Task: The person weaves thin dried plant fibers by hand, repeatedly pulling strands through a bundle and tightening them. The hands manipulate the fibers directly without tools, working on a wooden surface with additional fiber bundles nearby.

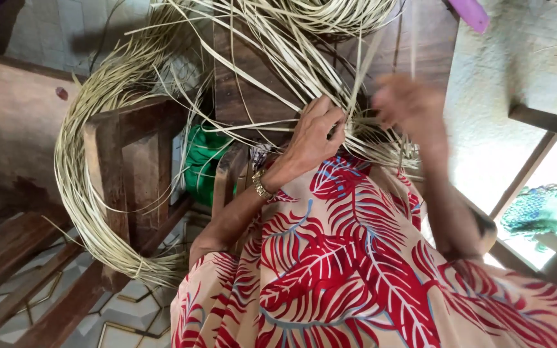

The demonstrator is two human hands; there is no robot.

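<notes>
My left hand (314, 135) pinches a bunch of pale straw strands (291, 58) against a small woven piece (381, 142) resting on my lap. A gold bracelet (262, 188) circles that wrist. My right hand (410, 106) is blurred with motion just right of the left one, fingers among the same strands at the woven piece's edge. Whether it grips a strand is unclear. Loose strands fan upward from both hands over a dark wooden board (252, 90). My lap is covered by cloth with red leaf patterns (349, 270).
A large coil of straw (88, 193) hangs around a wooden chair frame (120, 167) on the left. A green bundle (201, 161) sits below the board. Tiled floor (124, 309) lies lower left. A purple object (470, 13) shows at the top right, wooden bars (542, 122) at right.
</notes>
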